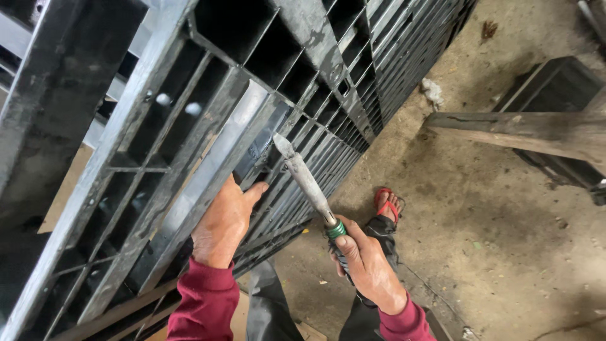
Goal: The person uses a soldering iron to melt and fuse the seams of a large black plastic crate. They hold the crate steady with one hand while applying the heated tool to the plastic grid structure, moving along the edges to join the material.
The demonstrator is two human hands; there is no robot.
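A large black metal grille (189, 126) of slanted bars and slats leans across the left and top of the head view. My left hand (222, 222), in a dark red sleeve, presses flat against one grey bar of it. My right hand (365, 262) is closed around the black handle of a long tool (304, 179) with a green collar and a paint-crusted shaft. The tool's flat tip touches the grille bars just above my left hand.
The floor (480, 208) is stained concrete. My foot in a red sandal (386, 203) rests beside the grille's lower edge. A weathered wooden beam (524, 129) crosses the right side over a dark metal frame (555, 82). Small debris lies scattered around.
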